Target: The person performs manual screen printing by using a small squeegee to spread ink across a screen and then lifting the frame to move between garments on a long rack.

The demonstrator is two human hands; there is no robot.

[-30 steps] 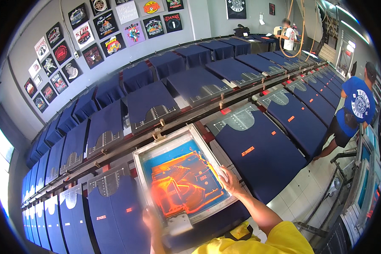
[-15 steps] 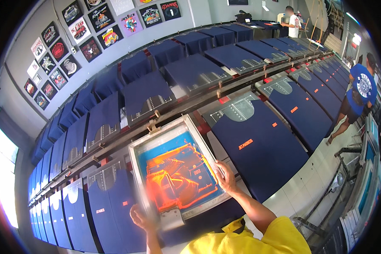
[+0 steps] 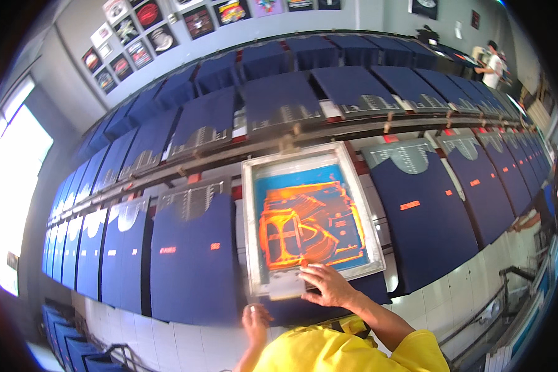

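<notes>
A metal-framed printing screen (image 3: 373,245) lies over a dark navy shirt (image 3: 372,290) in front of me, its blue mesh smeared with bright orange ink (image 3: 310,226). A pale grey block (image 3: 286,284), perhaps a squeegee, rests at the screen's near left end. My right hand (image 3: 332,286) reaches over the screen's near edge, fingers stretched and apart beside the block's right end; whether they touch it I cannot tell. My left hand (image 3: 256,316) is just off the screen's near left corner, fingers loosely bent, with nothing visible in them.
Navy shirts with small orange prints (image 3: 192,266) lie on boards to both sides. A long rail (image 3: 217,149) runs behind the screen, with another row of shirts (image 3: 279,96) beyond. A person (image 3: 493,67) stands at the far right. Metal racks (image 3: 477,322) stand at the near right.
My right hand has let go of the screen's right side and moved to its near edge. The screen now sits straighter in view. My view has turned, and my left hand is off the corner.
</notes>
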